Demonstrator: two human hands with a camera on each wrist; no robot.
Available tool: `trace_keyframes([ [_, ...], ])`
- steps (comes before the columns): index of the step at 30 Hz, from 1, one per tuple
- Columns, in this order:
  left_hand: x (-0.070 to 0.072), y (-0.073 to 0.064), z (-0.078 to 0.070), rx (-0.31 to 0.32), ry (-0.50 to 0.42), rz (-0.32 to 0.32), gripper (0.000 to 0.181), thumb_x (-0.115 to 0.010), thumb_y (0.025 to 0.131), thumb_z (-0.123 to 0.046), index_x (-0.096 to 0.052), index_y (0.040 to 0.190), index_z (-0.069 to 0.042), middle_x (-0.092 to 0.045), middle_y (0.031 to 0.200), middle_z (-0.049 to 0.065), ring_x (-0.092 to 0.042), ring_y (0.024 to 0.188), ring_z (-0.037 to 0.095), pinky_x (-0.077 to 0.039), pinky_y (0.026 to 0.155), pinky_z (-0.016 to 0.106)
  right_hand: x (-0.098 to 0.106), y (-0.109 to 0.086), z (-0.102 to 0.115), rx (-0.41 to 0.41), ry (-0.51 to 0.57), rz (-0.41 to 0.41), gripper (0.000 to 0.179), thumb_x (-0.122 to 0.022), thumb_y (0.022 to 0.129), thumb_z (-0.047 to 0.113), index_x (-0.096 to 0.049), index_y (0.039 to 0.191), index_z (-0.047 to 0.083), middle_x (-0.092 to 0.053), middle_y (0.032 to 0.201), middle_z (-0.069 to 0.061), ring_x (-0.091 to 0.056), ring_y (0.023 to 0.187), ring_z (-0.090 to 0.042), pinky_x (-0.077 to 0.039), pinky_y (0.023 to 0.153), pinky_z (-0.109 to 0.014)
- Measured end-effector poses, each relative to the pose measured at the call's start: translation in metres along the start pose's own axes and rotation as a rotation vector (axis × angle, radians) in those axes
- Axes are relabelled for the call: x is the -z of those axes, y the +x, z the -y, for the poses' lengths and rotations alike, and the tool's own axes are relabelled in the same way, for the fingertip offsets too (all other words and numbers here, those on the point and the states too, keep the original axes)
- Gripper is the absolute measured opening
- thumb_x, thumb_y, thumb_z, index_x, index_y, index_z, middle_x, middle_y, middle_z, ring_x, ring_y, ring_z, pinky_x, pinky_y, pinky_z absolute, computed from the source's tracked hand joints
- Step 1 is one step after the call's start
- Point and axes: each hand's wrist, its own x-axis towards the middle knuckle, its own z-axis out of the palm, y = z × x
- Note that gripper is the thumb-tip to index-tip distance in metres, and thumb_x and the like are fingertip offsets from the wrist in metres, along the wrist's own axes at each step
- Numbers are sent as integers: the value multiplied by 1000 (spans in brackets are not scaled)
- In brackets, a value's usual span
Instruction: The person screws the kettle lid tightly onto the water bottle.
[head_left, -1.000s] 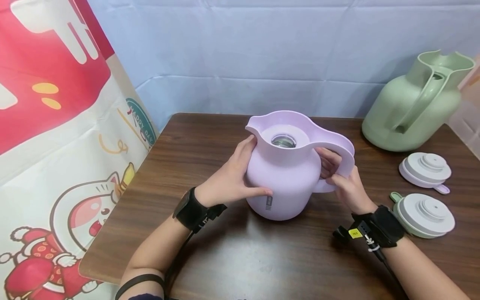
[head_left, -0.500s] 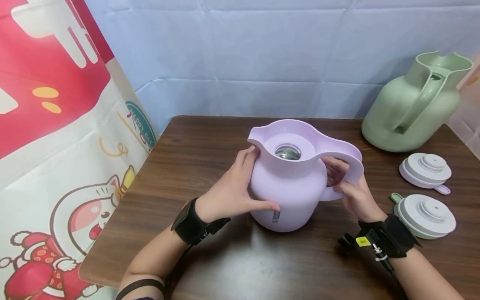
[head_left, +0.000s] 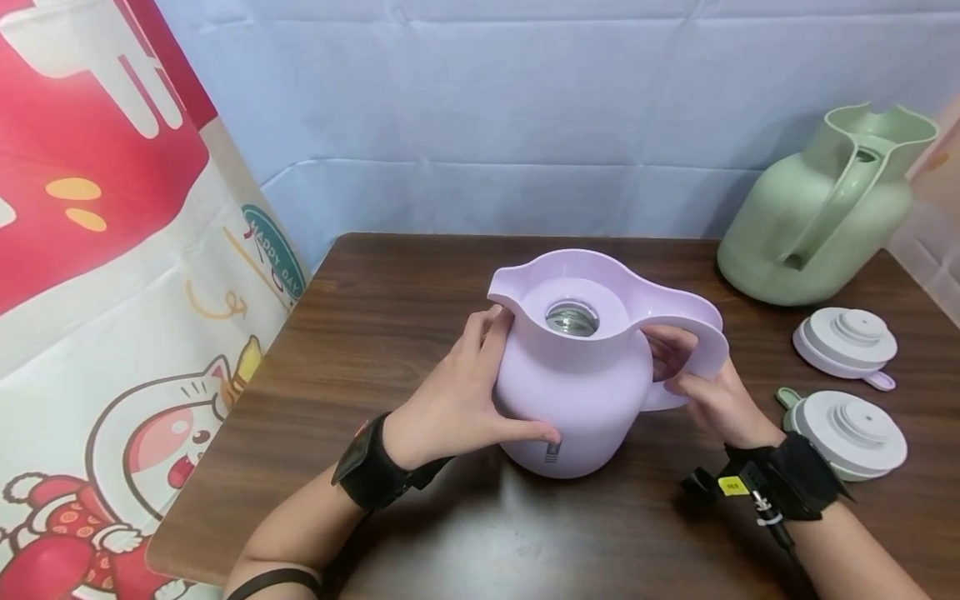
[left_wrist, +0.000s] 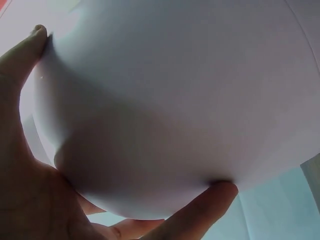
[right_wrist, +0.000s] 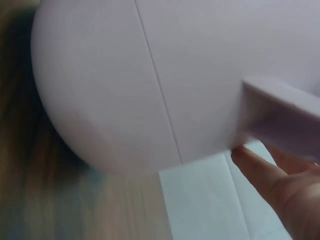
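A lilac vacuum jug (head_left: 577, 392) without a lid is held between both hands, its spout to the left and handle to the right. A glass-lined mouth shows inside its collar. My left hand (head_left: 450, 404) grips the left side of the body, thumb across the front and fingers behind. In the left wrist view, fingertips (left_wrist: 220, 197) press the smooth wall. On the other side my right hand (head_left: 723, 400) holds the handle (head_left: 705, 342), with fingers through its loop and near the body. Whether the base touches the table cannot be told.
A green vacuum jug (head_left: 817, 208) stands at the table's back right. Before it lie two upturned stoppers, one with a lilac rim (head_left: 843, 342) and one with a green rim (head_left: 847, 433). A printed cloth (head_left: 150, 333) hangs on the left; the brown table (head_left: 397, 317) ends there.
The lilac jug and both hands have come slightly toward me, first drifting right. The grip of each hand looks the same. The green jug and stoppers have not moved.
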Motion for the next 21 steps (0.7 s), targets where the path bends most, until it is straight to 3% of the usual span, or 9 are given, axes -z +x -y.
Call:
trace_keyframes([
  [4,-1,1,0,-13,11,-10,125,-75,55,-73,-9,151,-29,-30,136,2,-43,118,16,-45,91,33,8,-2,13,-43,-206,0,59,-38,79,-25,-54,129,1,-59,126,-5,-55,116,-13,-43,92,-21],
  [7,-1,1,1,-14,15,-15,124,-74,56,-74,-9,151,-28,-30,136,3,-43,119,17,-45,91,35,17,-2,26,-9,-333,-22,47,-47,86,-17,-58,127,4,-63,119,-1,-57,107,-8,-43,86,-16],
  [10,0,0,2,-11,12,-15,123,-73,57,-74,-10,151,-27,-30,137,4,-42,120,19,-46,92,38,26,5,39,127,-296,23,38,-55,92,-2,-52,129,-9,-58,126,-13,-54,114,-16,-42,90,-21],
  [13,1,-1,3,-11,14,-19,122,-73,58,-73,-11,151,-25,-29,138,5,-40,122,20,-45,92,40,35,11,55,228,-198,51,50,-56,95,7,-38,132,-20,-47,137,-24,-45,127,-26,-34,102,-26],
  [16,1,-2,4,-13,22,-24,122,-72,59,-74,-11,151,-25,-29,139,5,-39,123,20,-45,92,40,46,10,69,276,-160,-57,48,-56,92,-3,-36,130,-23,-47,135,-27,-46,127,-29,-31,106,-28],
  [21,1,-2,4,-16,27,-36,122,-72,58,-75,-10,151,-26,-28,139,4,-38,124,17,-45,92,38,74,-2,83,259,-197,-282,48,-51,88,-16,-37,133,-18,-53,130,-23,-52,122,-25,-35,102,-25],
])
